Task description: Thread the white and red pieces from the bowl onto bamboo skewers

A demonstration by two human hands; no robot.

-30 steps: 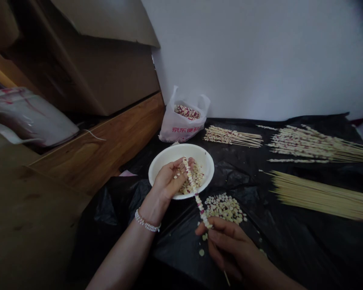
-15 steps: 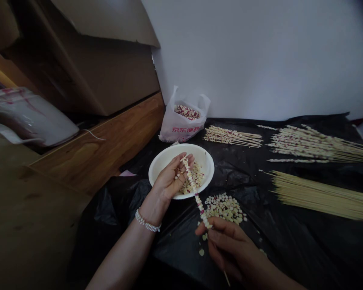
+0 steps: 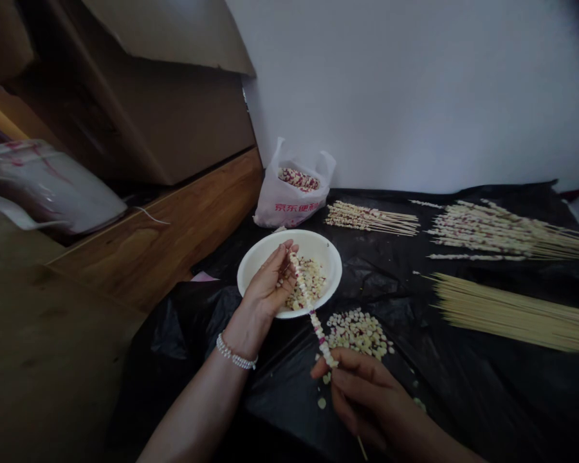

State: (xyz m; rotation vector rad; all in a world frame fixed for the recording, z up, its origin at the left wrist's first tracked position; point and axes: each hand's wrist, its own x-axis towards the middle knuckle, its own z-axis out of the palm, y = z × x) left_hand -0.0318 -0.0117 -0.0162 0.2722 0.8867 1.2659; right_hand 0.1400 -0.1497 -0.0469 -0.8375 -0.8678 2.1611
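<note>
A thin skewer strung with small cream and purple-red pieces (image 3: 316, 325) slants up from my right hand (image 3: 359, 389), which is closed around its lower part. Below that hand a bare end of the stick sticks out. My left hand (image 3: 266, 283) is over the white bowl (image 3: 251, 255), palm turned inward, thumb apart and fingers slightly curled beside the skewer's upper tip. Whether any small piece is between its fingers is too small to tell. Loose cream and reddish pieces (image 3: 312, 283) lie in the bowl. More pale pieces (image 3: 359, 333) are heaped on the black plastic sheet.
Behind the bowl stands a white plastic bag (image 3: 282, 204) of similar pieces. Filled skewers lie in a small bundle (image 3: 367, 217) and a larger pile (image 3: 487, 231); bare sticks (image 3: 511, 315) lie at right. A cardboard box (image 3: 188, 116) and white bucket (image 3: 72, 186) are on the left.
My left fingers have drawn closer together by the skewer tip, and loose pieces seen on the palm earlier no longer show there. My right hand stays nearly still on the skewer.
</note>
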